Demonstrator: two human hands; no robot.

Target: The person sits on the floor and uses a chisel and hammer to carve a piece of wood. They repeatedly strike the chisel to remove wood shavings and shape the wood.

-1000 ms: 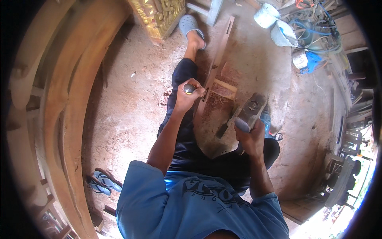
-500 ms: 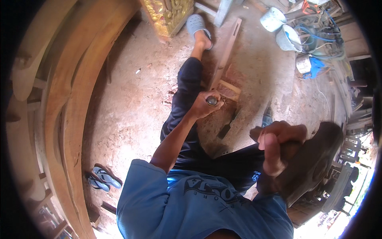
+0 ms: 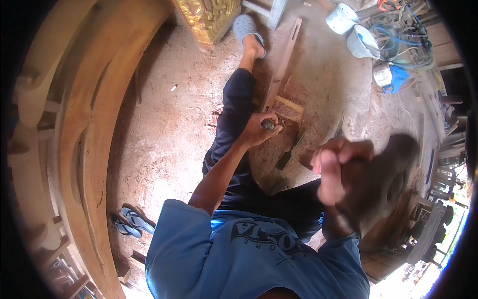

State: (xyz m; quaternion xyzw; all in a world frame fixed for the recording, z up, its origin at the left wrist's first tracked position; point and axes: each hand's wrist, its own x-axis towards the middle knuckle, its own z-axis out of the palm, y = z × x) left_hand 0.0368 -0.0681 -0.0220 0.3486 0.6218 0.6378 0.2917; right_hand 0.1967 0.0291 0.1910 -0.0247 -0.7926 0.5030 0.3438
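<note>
Both hands busy: left (image 3: 259, 130) grips chisel (image 3: 269, 124); right (image 3: 338, 169) raises mallet (image 3: 383, 182).

Woodworking yard: dirt floor (image 3: 169, 124), curved timber frames (image 3: 94, 149), gilded carving (image 3: 209, 17).

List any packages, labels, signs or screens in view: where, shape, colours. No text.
No signs or screens show.
White bucket: top right on the dirt floor, round, white with a faint printed band.
Blue-and-white container: right of the wood plank, small, white label face on blue; too blurred to tell more.
Shirt print: dark lettering on the person's blue shirt, bottom centre.
</note>
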